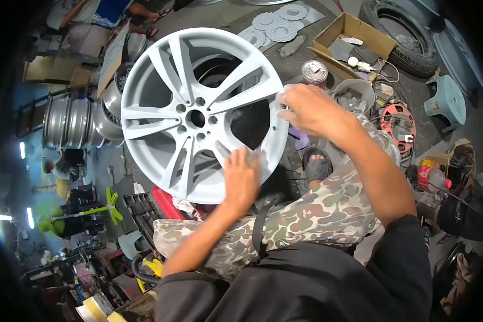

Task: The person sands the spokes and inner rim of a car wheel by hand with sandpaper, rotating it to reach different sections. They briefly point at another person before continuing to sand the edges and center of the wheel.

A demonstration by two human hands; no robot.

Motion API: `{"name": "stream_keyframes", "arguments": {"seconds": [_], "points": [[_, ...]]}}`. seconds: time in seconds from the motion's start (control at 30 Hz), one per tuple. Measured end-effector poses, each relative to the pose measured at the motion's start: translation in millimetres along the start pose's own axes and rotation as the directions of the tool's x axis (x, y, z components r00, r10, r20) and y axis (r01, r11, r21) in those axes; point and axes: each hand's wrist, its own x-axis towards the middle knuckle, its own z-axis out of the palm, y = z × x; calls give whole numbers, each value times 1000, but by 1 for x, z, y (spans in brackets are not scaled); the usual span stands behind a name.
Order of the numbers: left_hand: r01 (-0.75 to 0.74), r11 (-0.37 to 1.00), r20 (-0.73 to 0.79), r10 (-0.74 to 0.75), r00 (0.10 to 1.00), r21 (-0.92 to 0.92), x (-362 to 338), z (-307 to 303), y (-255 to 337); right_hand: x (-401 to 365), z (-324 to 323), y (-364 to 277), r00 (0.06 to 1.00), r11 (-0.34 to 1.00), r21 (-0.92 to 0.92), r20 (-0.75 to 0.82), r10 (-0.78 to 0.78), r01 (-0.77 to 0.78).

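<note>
A large alloy wheel point(196, 117), pale grey-white with paired spokes, sits in front of my knees, its face turned up to me. My left hand point(241, 180) is on a lower spoke near the rim. Motion smears its fingers, and whatever may lie under them is hidden. At the wheel's right edge my right hand point(311, 110) has its fingers curled round the outer lip, with whitish dust on the fingertips.
Beyond the wheel lie a cardboard box point(354, 43), a tyre point(402, 37) and a tin can point(314, 73). A plastic stool point(446, 102) and a red cable reel point(398, 126) are to the right. More wheels point(70, 121) are stacked left; a person point(67, 161) is beyond.
</note>
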Motion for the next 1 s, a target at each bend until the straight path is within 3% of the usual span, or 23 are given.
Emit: {"name": "stream_keyframes", "arguments": {"seconds": [0.07, 0.17, 0.3, 0.4, 0.57, 0.6, 0.73, 0.77, 0.83, 0.93, 1.0], "points": [[59, 991, 1, -59, 998, -122, -17, 2, 40, -3, -7, -1, 1000, 1000, 28, -23, 9, -9], [145, 980, -103, -160, 982, -135, -17, 9, 44, -2, -8, -2, 1000, 1000, 20, -20, -8, 9], [229, 954, -75, -247, 966, -193, 10, 23, 40, 1, -11, -7, 998, 999, 17, 51, 31, -32], [232, 950, -62, -249, 966, -210, -14, 14, 55, -3, 1, 0, 998, 999, 28, -64, -22, 24], [255, 933, -84, -284, 955, -256, 8, 40, 39, -2, -9, -6, 1000, 999, 30, -1, -14, 14], [289, 931, -25, -302, 953, -224, 20, 39, 35, -1, -8, -4, 1000, 999, 30, -11, -22, 22], [215, 945, -128, -252, 959, -248, -2, 35, 44, 1, -7, 0, 999, 998, 35, -22, -44, 44], [252, 935, -80, -280, 957, -251, -10, 30, 51, -1, -5, 0, 997, 998, 25, -43, -58, 59], [277, 929, -181, -325, 928, -247, -7, 31, 54, -1, -11, -7, 999, 999, 21, -23, -26, 27], [270, 904, -234, -356, 905, -331, 37, 38, 49, 0, -9, -2, 991, 993, 56, -89, -99, 104], [277, 874, -280, -404, 871, -400, 85, 49, 47, 2, -7, -1, 998, 995, 75, -18, -58, 60]]}}
